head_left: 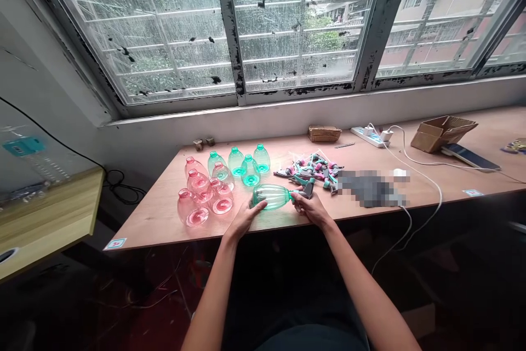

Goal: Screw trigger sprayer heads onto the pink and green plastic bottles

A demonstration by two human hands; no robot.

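Observation:
A clear green plastic bottle (271,196) lies sideways in front of me, just over the front part of the table. My left hand (246,215) is closed around its base end. At the neck end, my right hand (310,206) grips a spray trigger head (306,189), dark grey with a green collar. The collar meets the bottle's neck; whether it is threaded on cannot be made out. Behind and left stand several green bottles (250,171) and several pink bottles (197,208), all without heads. A pile of loose spray heads (314,167) in pink, green and grey lies beyond my right hand.
Right of the pile is a blurred grey patch (370,189) with a white cable. Further back are a brown box (324,133), a power strip (370,136), an open carton (441,133) and a phone (470,157). The wooden table's (152,219) front edge runs close to my forearms.

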